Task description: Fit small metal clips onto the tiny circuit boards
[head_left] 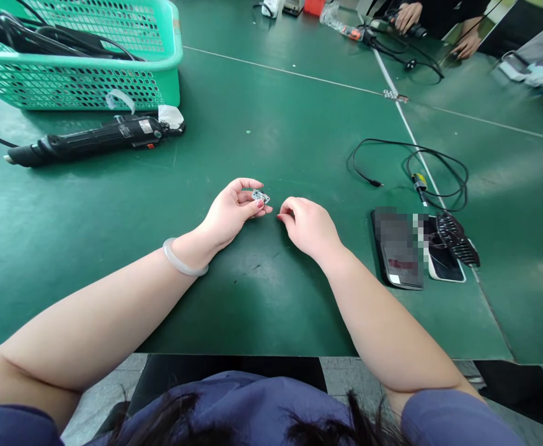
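Observation:
Between the thumb and fingers of my left hand (232, 209) is a small circuit board (261, 197), pale with dark parts on it. A whitish bangle circles that wrist. Just to the right, a short gap away, my right hand (309, 226) hovers low over the green table (253, 297) with its fingers curled and thumb pressed to the index finger. Whether anything tiny sits in that pinch is hidden from view.
An electric screwdriver (99, 139) lies left, before a green basket (160, 80) of cables. Two phones (399, 248) (445, 263), a dark claw clip (457, 238) and a coiled black cable (439, 161) lie right. Across the table, another person's hands (408, 17) handle a dark tool.

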{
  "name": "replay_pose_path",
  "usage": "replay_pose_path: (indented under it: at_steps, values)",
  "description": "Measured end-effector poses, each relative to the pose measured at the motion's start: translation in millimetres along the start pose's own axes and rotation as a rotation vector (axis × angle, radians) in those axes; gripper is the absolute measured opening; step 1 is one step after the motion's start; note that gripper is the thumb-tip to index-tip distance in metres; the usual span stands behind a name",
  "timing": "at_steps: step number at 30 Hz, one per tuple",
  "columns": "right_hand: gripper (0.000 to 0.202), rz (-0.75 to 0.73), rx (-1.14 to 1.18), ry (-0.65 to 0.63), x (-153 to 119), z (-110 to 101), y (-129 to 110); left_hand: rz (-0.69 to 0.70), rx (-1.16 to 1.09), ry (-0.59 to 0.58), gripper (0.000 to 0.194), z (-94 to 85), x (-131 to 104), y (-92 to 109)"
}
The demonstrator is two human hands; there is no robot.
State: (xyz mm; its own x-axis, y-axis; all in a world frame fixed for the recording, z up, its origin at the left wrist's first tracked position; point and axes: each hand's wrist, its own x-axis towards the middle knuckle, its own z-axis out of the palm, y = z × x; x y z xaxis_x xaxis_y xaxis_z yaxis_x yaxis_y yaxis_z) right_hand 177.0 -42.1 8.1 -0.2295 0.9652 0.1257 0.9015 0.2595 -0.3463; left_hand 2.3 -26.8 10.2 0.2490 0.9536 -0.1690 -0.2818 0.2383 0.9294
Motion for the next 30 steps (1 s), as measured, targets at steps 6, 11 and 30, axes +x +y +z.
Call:
replay_pose_path:
  at_steps: [6, 11, 30]
  values:
    - [0.011, -0.048, 0.103, 0.058, 6, 5, 7, -0.003, 0.024, -0.003, 0.022, 0.2, 0, 1]
    - [0.015, -0.037, 0.226, 0.025, 4, 6, 11, 0.008, 0.018, -0.009, 0.023, -0.8, 1, -1]
    - [0.010, 0.014, 0.125, 0.003, 1, 2, 4, 0.007, 0.018, -0.009, 0.024, -0.9, 0, -1]
